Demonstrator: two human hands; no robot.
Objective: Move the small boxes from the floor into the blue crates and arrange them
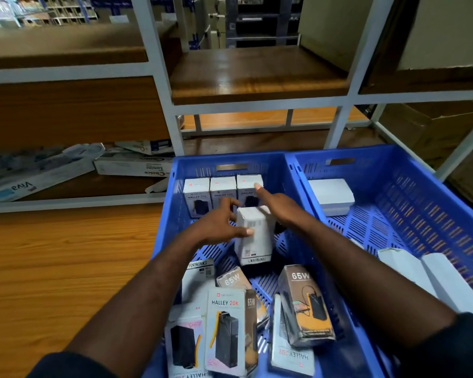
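Two blue crates stand side by side on the floor, the left crate point(164, 214) and the right crate point(426, 203). Three white Halley 20K boxes point(223, 190) stand upright in a row against the left crate's far wall. My left hand point(216, 222) grips a white box point(254, 233) held just in front of that row. My right hand point(280, 205) is on the same box's far side, its index finger stretched toward the rightmost box of the row. Several more small boxes point(230, 328) lie loose at the crate's near end.
The right crate holds a white box point(331, 196) at its far end and two white boxes point(421, 271) near its front. A white metal rack with wooden shelves point(257, 75) stands behind the crates. Long flat cartons point(38, 170) lie on its low shelf at left. Wood floor point(66, 268) lies left.
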